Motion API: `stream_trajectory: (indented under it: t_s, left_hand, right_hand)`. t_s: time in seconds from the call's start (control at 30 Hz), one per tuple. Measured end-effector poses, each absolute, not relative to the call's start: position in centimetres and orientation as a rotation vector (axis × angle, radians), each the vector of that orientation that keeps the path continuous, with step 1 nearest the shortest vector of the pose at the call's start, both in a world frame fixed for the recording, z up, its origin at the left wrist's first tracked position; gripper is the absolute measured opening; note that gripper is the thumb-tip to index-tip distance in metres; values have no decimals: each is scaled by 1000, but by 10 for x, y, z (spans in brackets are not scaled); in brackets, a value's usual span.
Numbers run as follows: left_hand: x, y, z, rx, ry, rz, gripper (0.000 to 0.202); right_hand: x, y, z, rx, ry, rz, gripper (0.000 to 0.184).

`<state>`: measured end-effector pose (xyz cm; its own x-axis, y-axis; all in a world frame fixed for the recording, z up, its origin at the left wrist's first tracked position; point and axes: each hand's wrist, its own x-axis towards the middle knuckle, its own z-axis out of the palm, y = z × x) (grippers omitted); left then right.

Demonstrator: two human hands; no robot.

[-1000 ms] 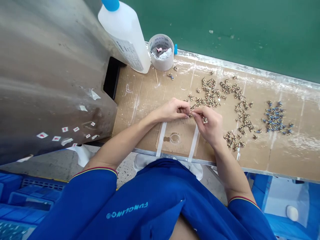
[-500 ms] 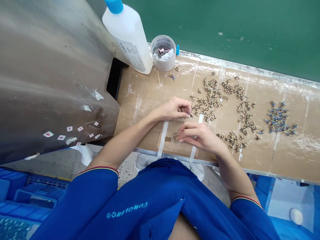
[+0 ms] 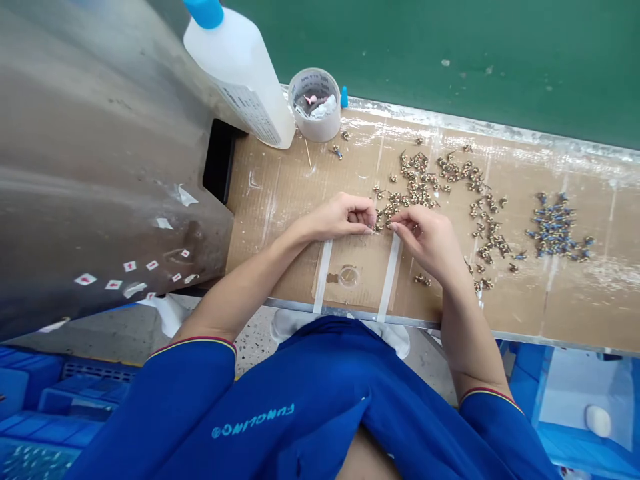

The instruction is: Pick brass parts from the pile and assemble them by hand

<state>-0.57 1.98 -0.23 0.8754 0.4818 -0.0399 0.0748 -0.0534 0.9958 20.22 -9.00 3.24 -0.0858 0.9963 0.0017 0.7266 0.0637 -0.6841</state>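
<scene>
Upper left we have a steel panel (image 3: 100, 133), then a white plastic bottle with a blue cap (image 3: 240, 73) and a tape roll (image 3: 315, 117) holding scraps. Bottom centre, a clear ring (image 3: 349, 276) sits on the cardboard bench cover (image 3: 280, 200) between two white tape strips (image 3: 323, 277). Our left hand (image 3: 343, 219) is pinched closed at centre, fingertips facing our right hand (image 3: 425, 240), also pinched; whatever is between them is too small to tell. Brass parts (image 3: 415, 183) lie scattered just beyond and right of the hands. Far right, blue-marked parts (image 3: 553, 227) form a separate, tighter pile. Brass parts outnumber them.
</scene>
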Motion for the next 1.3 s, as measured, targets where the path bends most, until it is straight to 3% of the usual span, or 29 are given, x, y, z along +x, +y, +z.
stream_trajectory:
  t_s: [0.13, 0.37, 0.57, 0.83, 1.1, 1.3]
  left_hand:
    - [-9, 23, -2, 1555, 481, 365, 22]
    - [-17, 31, 2, 1536, 614, 384, 40]
    - [-13, 29, 0, 1559, 613, 391, 36]
    - [-12, 26, 2, 1545, 623, 399, 21]
    - [-11, 26, 0, 1522, 624, 437, 15]
    - [-10, 27, -1, 1526, 631, 464, 14]
  right_hand:
    - [186, -91, 20, -1966, -1940, 655, 10]
    - [158, -97, 18, -2078, -2010, 588, 17]
    - [168, -98, 14, -1938, -1979, 596, 9]
    - [157, -101, 1, -1864, -1946, 477, 13]
    - [170, -96, 2, -1819, -1814, 702, 11]
    - [169, -99, 1, -1863, -1839, 611, 7]
